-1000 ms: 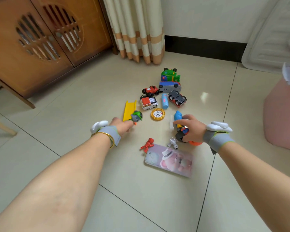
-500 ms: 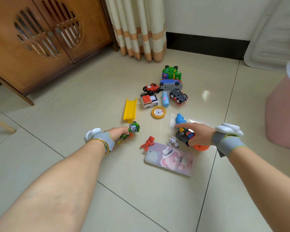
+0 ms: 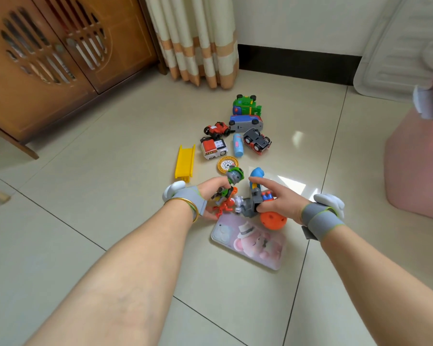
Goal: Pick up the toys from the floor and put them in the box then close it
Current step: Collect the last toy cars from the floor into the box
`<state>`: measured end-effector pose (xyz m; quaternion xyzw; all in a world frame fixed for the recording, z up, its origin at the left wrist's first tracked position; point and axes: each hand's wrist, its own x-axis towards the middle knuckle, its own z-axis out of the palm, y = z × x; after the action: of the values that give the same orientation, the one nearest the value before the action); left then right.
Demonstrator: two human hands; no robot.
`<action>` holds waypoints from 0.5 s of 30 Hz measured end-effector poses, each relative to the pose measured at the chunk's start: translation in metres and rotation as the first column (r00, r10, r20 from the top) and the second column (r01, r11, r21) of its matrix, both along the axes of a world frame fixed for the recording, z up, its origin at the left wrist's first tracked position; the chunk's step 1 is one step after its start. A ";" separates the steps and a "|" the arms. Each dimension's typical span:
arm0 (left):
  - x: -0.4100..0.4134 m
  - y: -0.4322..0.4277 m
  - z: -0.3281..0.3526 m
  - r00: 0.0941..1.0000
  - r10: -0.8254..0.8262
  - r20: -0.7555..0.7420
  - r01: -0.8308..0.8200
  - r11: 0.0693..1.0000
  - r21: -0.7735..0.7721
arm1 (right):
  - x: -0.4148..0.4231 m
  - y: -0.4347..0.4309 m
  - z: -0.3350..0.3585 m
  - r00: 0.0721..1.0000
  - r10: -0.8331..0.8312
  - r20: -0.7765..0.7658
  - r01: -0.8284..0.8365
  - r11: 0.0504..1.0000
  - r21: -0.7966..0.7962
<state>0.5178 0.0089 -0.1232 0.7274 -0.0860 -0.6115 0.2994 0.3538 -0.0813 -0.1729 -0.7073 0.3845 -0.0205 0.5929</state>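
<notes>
Head view: I saw both hands low over the floor (image 3: 110,171).
Left hand (image 3: 210,193): fingers clenched round a green-capped figure (image 3: 231,181), with a red figure (image 3: 224,207) against them.
Right hand (image 3: 280,201): gripped a grey toy (image 3: 254,206) beside an orange ball (image 3: 273,221).
Toy cars (image 3: 256,144): clustered beyond the hands; pink box (image 3: 415,166) well right.
Writing: yellow dial (image 3: 227,165) markings unreadable.

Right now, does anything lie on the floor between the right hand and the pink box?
Nothing visible does. Only bare floor separates the right hand, gripping a grey toy, from the pink box on its right.
</notes>
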 end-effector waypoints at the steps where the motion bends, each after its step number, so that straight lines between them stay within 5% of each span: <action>1: -0.002 -0.004 0.000 1.000 0.010 0.007 -0.010 1.000 -0.006 | 0.004 0.002 0.000 0.999 -0.036 0.033 0.035 0.999 0.036; 15: -0.024 -0.027 -0.006 0.983 0.174 -0.055 -0.179 0.976 -0.120 | 0.022 0.008 -0.014 0.928 -0.305 0.213 0.233 0.923 0.306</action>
<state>0.4935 -0.0181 -0.1292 0.6982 -0.0523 -0.5920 0.3991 0.3762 -0.0731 -0.1868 -0.5491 0.3977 -0.1403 0.7216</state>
